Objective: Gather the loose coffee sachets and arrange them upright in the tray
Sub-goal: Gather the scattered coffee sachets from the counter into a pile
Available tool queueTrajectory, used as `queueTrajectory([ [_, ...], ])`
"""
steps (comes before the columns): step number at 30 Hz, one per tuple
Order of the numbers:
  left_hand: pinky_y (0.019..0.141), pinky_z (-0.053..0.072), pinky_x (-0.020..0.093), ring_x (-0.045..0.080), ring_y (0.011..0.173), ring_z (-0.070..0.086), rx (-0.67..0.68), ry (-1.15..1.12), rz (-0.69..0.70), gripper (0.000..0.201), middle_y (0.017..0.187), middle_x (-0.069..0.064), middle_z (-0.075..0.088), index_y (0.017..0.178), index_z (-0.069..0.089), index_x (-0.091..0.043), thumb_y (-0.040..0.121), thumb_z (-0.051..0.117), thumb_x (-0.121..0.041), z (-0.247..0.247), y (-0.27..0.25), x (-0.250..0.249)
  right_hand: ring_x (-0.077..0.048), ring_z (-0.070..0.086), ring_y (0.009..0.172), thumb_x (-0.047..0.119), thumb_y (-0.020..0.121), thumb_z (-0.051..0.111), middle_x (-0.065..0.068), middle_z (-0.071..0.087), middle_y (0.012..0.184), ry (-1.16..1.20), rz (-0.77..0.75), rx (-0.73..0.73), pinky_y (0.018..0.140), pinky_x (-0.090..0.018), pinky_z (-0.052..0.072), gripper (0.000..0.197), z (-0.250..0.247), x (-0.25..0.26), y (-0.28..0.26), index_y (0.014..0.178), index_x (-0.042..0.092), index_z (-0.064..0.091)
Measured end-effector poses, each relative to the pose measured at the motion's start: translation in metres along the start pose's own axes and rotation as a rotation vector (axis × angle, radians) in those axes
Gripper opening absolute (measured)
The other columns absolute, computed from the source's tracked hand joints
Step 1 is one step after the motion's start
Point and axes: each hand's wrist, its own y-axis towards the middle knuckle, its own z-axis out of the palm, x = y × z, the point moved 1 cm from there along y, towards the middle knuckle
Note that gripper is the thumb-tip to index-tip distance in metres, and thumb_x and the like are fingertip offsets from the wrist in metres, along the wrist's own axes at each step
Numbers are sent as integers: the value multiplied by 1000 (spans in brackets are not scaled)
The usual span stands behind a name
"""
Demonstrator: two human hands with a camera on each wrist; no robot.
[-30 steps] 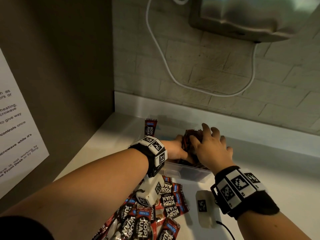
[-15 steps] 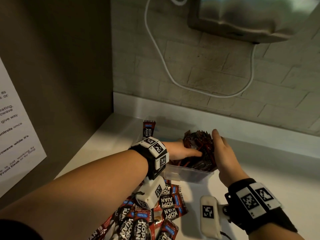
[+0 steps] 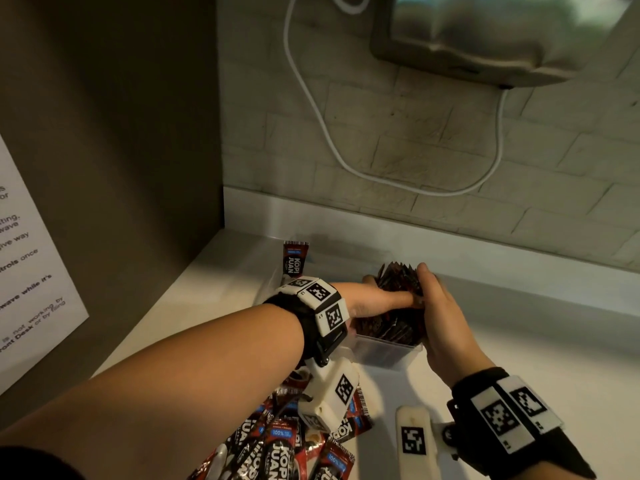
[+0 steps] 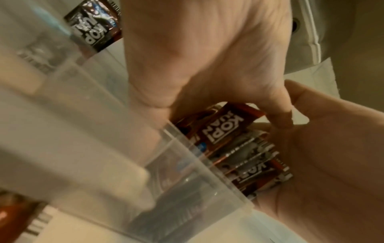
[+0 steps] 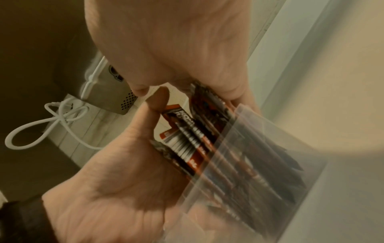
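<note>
Tray (image 3: pixel 388 355): clear plastic, rectangular, on the white countertop (image 3: pixel 519 341) near the back upstand. Landmark for the entries below.

Sachet bundle (image 3: pixel 398 306): dark red "KOPI JUAN" coffee sachets, packed on edge in the tray's right end, tops fanning above its rim.

Left hand (image 3: pixel 377 299): reaches over the tray's near left wall, flat against the bundle's left face, index finger extended along it. In the left wrist view the thumb and fingers (image 4: pixel 280 113) curl round the sachet tops, clasping the bundle.

Right hand (image 3: pixel 440 313): against the tray's right end, palm cupped on the bundle's right face, fingertips over the tops. The two hands squeeze the bundle between them.

Single sachet (image 3: pixel 294 258): upright at the tray's far left end, well apart from the bundle.

Loose sachets (image 3: pixel 277 448): heap lying flat on the countertop, in front of the tray, under the left forearm.

White cable (image 3: pixel 325 133): loops down the brick wall behind the tray.
</note>
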Motion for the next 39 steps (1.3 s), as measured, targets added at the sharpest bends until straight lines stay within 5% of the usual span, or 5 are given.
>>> queueTrajectory([
  [13,51,55,20,19,83,65,95,-154,-14,56,101,7,67,124,55,-15,86,59,-57,-1,-24,-11,-23,65,109,75,67,54,-7,64,123,-17,40,3,98,-46,49,82,-2,0,2,132,24,51],
  [20,103,45,39,30,117,58,66,-221,-54,82,130,17,59,136,51,-13,87,31,-76,0,-26,-15,-25,63,110,67,85,47,-5,62,123,-47,57,-56,98,-48,48,45,-3,6,-1,116,35,49],
  [27,54,47,23,26,108,58,39,-157,-70,81,139,15,52,142,43,-15,91,19,-73,-3,-46,-23,-21,57,111,57,93,42,5,58,111,-21,46,-104,97,-42,47,37,-1,18,-12,121,34,45],
  [32,107,37,46,32,140,30,-147,-34,-2,73,158,8,25,152,25,-21,94,29,-65,-17,-68,-24,-19,53,111,48,92,51,2,59,118,-158,-221,-262,87,-32,38,30,-6,42,-29,110,24,57],
  [39,65,43,21,13,85,57,-415,229,326,22,100,1,66,107,67,-16,87,66,-27,-61,-108,-3,-6,61,71,18,85,69,-2,69,78,-544,-434,428,65,-14,46,6,11,69,-88,83,12,68],
])
